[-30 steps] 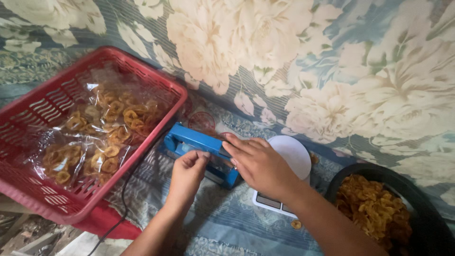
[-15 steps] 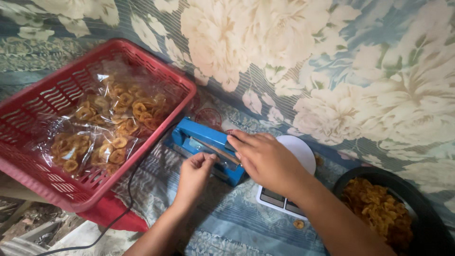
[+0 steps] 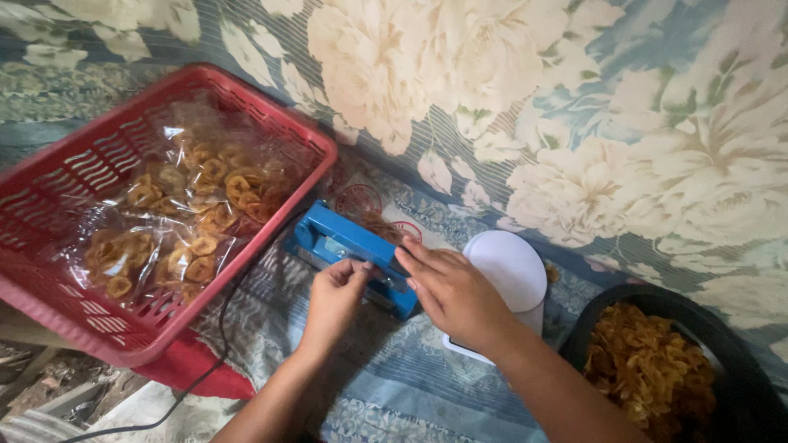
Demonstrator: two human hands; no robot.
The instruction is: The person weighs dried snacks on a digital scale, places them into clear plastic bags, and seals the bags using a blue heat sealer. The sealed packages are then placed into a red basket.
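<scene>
A blue heat sealer lies on the patterned cloth in the middle of the view. My right hand presses flat on its near end, fingers together. My left hand pinches something at the sealer's front edge with curled fingers; what it holds is hidden. A clear bag of snacks with a red round print pokes out behind the sealer.
A red plastic basket at the left holds several sealed clear bags of ring-shaped chips. A white kitchen scale sits right of the sealer. A black bowl of loose yellow chips is at the lower right. A black cord runs down left.
The view has shifted slightly, so everything sits a little lower and to the right. Both hands stay on the sealer, with my right hand still pressing it.
</scene>
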